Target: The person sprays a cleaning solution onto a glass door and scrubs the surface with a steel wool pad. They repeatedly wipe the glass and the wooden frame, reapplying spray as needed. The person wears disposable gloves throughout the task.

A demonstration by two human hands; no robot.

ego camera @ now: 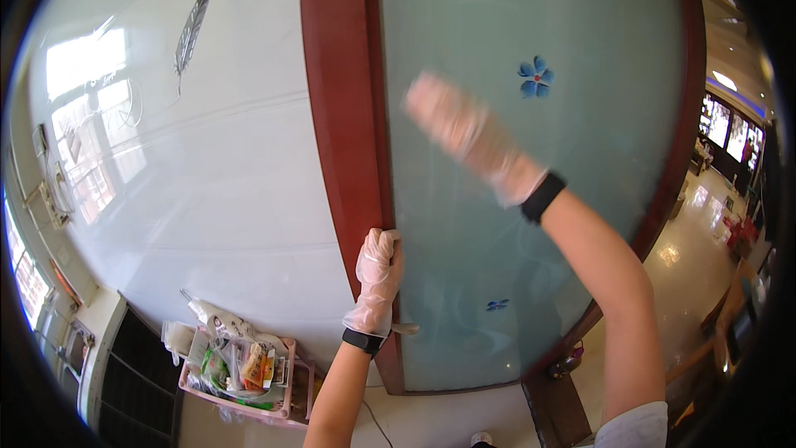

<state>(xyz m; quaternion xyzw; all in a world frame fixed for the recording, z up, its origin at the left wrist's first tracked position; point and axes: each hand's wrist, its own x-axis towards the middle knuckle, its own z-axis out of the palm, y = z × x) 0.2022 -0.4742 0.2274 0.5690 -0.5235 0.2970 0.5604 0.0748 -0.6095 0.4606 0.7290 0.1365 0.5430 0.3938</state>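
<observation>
In a clear plastic glove, my left hand [378, 274] is curled against the edge of the red-brown door frame [342, 106], fingers bent around it. Beside my left wrist a metal lever handle [407, 328] pokes out. My right hand [457, 121], also gloved, is blurred in front of the frosted glass panel [472, 249], up and to the right of my left hand. Whether it touches the glass or holds anything cannot be made out. A blue flower decal [535, 78] is on the glass to its right. Each wrist wears a black band.
Glossy white wall tiles [236, 186] bear a feather motif [194, 28]. Low on the left, a pink plastic rack [236, 401] is heaped with bags and packets. A thin cable [377, 420] runs along the floor near my shoe [481, 438]. A room with a shiny floor [675, 261] opens at right.
</observation>
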